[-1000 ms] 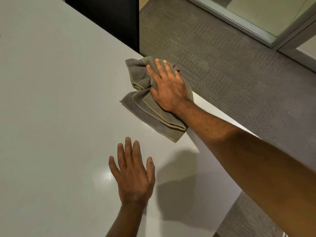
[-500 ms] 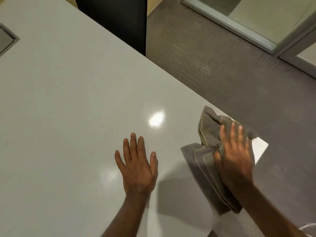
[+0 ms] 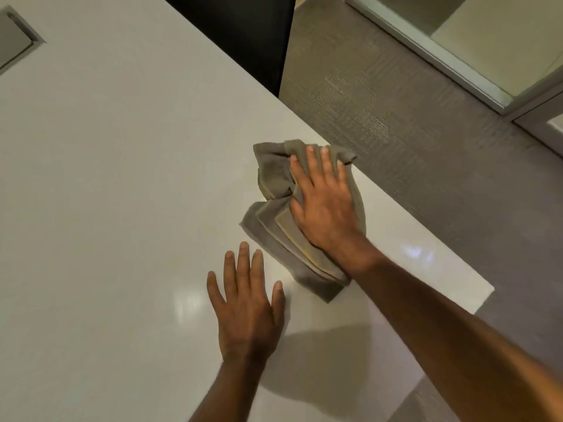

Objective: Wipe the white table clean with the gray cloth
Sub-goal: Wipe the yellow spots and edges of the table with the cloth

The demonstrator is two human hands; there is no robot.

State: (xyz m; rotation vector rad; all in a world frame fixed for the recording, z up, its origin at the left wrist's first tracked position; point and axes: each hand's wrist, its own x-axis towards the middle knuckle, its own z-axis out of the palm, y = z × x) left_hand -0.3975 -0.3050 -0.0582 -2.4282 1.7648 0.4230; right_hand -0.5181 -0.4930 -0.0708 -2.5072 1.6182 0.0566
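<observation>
A crumpled gray cloth (image 3: 274, 181) lies on the glossy white table (image 3: 122, 208), close to the table's right edge. My right hand (image 3: 323, 205) presses flat on top of the cloth, thumb pinching a fold, fingers pointing away from me. My left hand (image 3: 246, 309) rests palm down on the bare table just left of and nearer than the cloth, fingers spread, holding nothing. Part of the cloth is hidden under my right hand and wrist.
A black chair back (image 3: 243, 35) stands against the table's far edge. A grey recessed panel (image 3: 15, 41) sits in the tabletop at the upper left. The table's corner (image 3: 484, 289) lies to the right, with grey carpet (image 3: 426, 132) beyond.
My right hand has slid the cloth away from the near right corner, forward along the table's right edge. My left hand has stayed flat in the same spot.
</observation>
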